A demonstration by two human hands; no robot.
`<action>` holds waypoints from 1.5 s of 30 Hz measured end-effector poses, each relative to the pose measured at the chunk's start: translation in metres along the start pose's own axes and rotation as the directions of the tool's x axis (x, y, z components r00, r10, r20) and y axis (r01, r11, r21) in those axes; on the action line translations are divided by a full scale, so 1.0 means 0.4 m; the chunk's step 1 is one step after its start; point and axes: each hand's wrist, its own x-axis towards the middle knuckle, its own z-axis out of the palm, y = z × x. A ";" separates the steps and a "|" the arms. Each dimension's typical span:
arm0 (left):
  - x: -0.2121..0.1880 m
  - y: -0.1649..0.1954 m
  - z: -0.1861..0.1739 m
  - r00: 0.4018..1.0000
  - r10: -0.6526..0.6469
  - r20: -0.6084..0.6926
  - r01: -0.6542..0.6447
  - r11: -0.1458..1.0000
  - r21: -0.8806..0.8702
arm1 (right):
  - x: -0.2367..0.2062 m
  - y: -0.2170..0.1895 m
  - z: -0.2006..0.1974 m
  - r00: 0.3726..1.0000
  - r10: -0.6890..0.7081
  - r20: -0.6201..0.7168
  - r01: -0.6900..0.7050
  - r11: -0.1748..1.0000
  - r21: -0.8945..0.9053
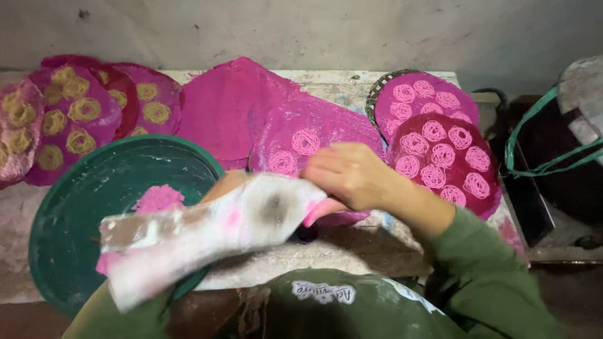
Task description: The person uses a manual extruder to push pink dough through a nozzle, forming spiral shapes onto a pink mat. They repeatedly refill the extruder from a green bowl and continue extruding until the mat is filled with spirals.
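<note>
My right hand (352,176) grips the front end of a white cloth bag (207,232) stained pink, its tip pointing down over a pink round mat (326,125). Two pink dough spirals (306,142) lie on that mat. My left hand (225,183) is mostly hidden under the cloth and seems to hold it from behind; only a strip of skin shows. The bag lies blurred along my left forearm, above the rim of a green basin (75,207).
A lump of pink dough (157,198) sits in the basin. Mats with yellow spirals (69,113) are stacked at the left, mats with pink spirals (440,144) at the right. A bare pink mat (220,107) lies behind. A dark bag with green straps (553,150) stands far right.
</note>
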 end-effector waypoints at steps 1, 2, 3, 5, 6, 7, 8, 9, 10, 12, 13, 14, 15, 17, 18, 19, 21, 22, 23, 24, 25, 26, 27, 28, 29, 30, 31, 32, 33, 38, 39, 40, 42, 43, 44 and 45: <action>-0.049 -0.008 0.026 0.998 -0.023 0.056 0.027 0.997 -0.066 | 0.056 -0.010 0.001 0.994 -0.107 0.036 0.108 0.994 -0.009; -0.089 -0.027 0.058 0.994 -0.043 0.097 0.055 0.991 -0.125 | 0.103 -0.033 0.019 0.984 -0.163 0.071 0.160 0.986 0.044; -0.143 -0.053 0.080 0.990 -0.068 0.126 0.091 0.978 -0.189 | 0.144 -0.050 0.040 0.969 -0.223 0.102 0.213 0.972 0.099; -0.243 -0.122 0.138 0.984 -0.132 0.123 0.162 0.944 -0.286 | 0.205 -0.094 0.093 0.962 -0.207 0.178 0.144 0.938 0.314; -0.294 -0.162 0.166 0.979 -0.165 0.115 0.195 0.922 -0.333 | 0.219 -0.139 0.135 0.961 -0.137 0.240 0.011 0.886 0.464; -0.340 -0.204 0.198 0.975 -0.204 0.091 0.223 0.897 -0.381 | 0.236 -0.173 0.179 0.943 -0.103 0.315 -0.127 0.766 0.631; -0.384 -0.249 0.233 0.965 -0.255 0.065 0.258 0.869 -0.422 | 0.250 -0.208 0.233 0.915 -0.091 0.392 -0.265 0.599 0.756; -0.445 -0.296 0.244 0.953 -0.302 0.034 0.283 0.841 -0.460 | 0.265 -0.231 0.284 0.879 -0.096 0.467 -0.396 0.400 0.827; -0.505 -0.345 0.243 0.930 -0.367 -0.004 0.320 0.815 -0.482 | 0.277 -0.246 0.330 0.888 -0.066 0.454 -0.397 0.388 0.832; -0.625 -0.409 0.295 0.857 -0.504 -0.110 0.385 0.767 -0.513 | 0.297 -0.267 0.413 0.899 -0.008 0.437 -0.406 0.354 0.842; -0.726 -0.444 0.269 0.784 -0.591 -0.188 0.437 0.742 -0.508 | 0.306 -0.266 0.443 0.930 0.015 0.367 -0.345 0.378 0.859; -0.828 -0.474 0.239 0.697 -0.663 -0.274 0.486 0.717 -0.499 | 0.314 -0.263 0.465 0.956 0.031 0.292 -0.280 0.399 0.873; -0.918 -0.495 0.220 0.616 -0.713 -0.335 0.521 0.688 -0.505 | 0.325 -0.263 0.484 0.977 0.043 0.210 -0.209 0.418 0.884; -1.075 -0.533 0.178 0.540 -0.704 -0.461 0.388 0.694 -0.606 | 0.356 -0.247 0.505 0.974 0.124 0.187 -0.222 0.655 0.722; -1.127 -0.552 0.166 0.548 -0.678 -0.489 0.238 0.687 -0.686 | 0.380 -0.239 0.515 0.986 0.081 0.148 -0.152 0.805 0.574; -1.171 -0.565 0.168 0.581 -0.649 -0.490 0.069 0.640 -0.765 | 0.410 -0.223 0.521 0.993 0.032 0.114 -0.075 0.915 0.397; -1.207 -0.588 0.175 0.681 -0.578 -0.450 -0.169 0.474 -0.864 | 0.491 -0.185 0.535 0.994 -0.083 0.064 0.085 0.996 -0.028; -1.200 -0.599 0.183 0.712 -0.552 -0.434 -0.182 0.452 -0.873 | 0.534 -0.177 0.543 0.986 -0.159 0.053 0.164 0.979 -0.119; -1.184 -0.610 0.198 0.800 -0.455 -0.390 -0.212 0.393 -0.895 | 0.576 -0.174 0.551 0.972 -0.232 0.049 0.237 0.949 -0.209; -1.163 -0.620 0.209 0.873 -0.346 -0.344 -0.230 0.329 -0.916 | 0.614 -0.175 0.557 0.952 -0.301 0.050 0.302 0.906 -0.295; -1.141 -0.624 0.230 0.844 -0.431 -0.321 -0.251 0.212 -0.944 | 0.650 -0.181 0.563 0.953 -0.303 0.022 0.296 0.907 -0.301; -1.117 -0.621 0.249 0.811 -0.510 -0.286 -0.278 0.094 -0.956 | 0.685 -0.189 0.568 0.952 -0.305 -0.008 0.288 0.908 -0.305; -1.101 -0.616 0.255 0.785 -0.500 -0.365 -0.323 0.172 -0.931 | 0.718 -0.201 0.576 0.951 -0.306 -0.038 0.280 0.909 -0.308; -1.091 -0.609 0.260 0.755 -0.485 -0.441 -0.366 0.247 -0.897 | 0.743 -0.221 0.596 0.971 -0.208 -0.120 0.164 0.939 -0.304; -1.091 -0.599 0.259 0.722 -0.462 -0.515 -0.406 0.320 -0.856 | 0.761 -0.248 0.623 0.975 -0.107 -0.196 0.047 0.956 -0.290; -1.102 -0.590 0.251 0.608 -0.566 -0.557 -0.375 0.414 -0.830 | 0.775 -0.272 0.652 0.964 -0.006 -0.266 -0.068 0.962 -0.266; -1.121 -0.580 0.238 0.474 -0.651 -0.593 -0.328 0.495 -0.805 | 0.783 -0.295 0.685 0.962 0.185 -0.200 -0.203 0.976 -0.074; -1.150 -0.574 0.224 0.326 -0.715 -0.618 -0.262 0.560 -0.786 | 0.787 -0.318 0.733 0.928 0.361 -0.089 -0.351 0.930 0.111; -1.191 -0.565 0.211 0.274 -0.560 -0.782 -0.318 0.715 -0.623 | 0.792 -0.337 0.786 0.862 0.504 0.060 -0.499 0.823 0.272; -1.303 -0.557 0.154 -0.066 -0.060 -0.996 0.006 0.998 -0.060 | 0.818 -0.402 1.113 0.820 0.310 0.482 -0.456 0.863 0.219; -1.311 -0.560 0.149 -0.117 -0.035 -0.993 -0.013 0.999 -0.034 | 0.822 -0.410 1.172 0.761 0.321 0.563 -0.480 0.864 0.156; -1.314 -0.565 0.145 -0.135 -0.024 -0.991 0.024 0.999 -0.027 | 0.828 -0.411 1.223 0.744 0.310 0.592 -0.424 0.903 0.061; -1.316 -0.577 0.144 -0.162 -0.004 -0.987 0.093 0.996 -0.019 | 0.844 -0.410 1.310 0.702 0.303 0.645 -0.294 0.948 -0.126; -1.317 -0.583 0.144 -0.191 -0.034 -0.981 0.050 0.998 -0.044 | 0.851 -0.400 1.335 0.643 0.349 0.682 -0.341 0.927 -0.153; -1.320 -0.590 0.146 -0.218 -0.067 -0.974 0.006 0.998 -0.070 | 0.860 -0.383 1.351 0.578 0.392 0.716 -0.386 0.904 -0.183; -1.324 -0.596 0.147 -0.244 -0.102 -0.964 -0.040 0.995 -0.095 | 0.870 -0.363 1.358 0.508 0.431 0.746 -0.426 0.878 -0.217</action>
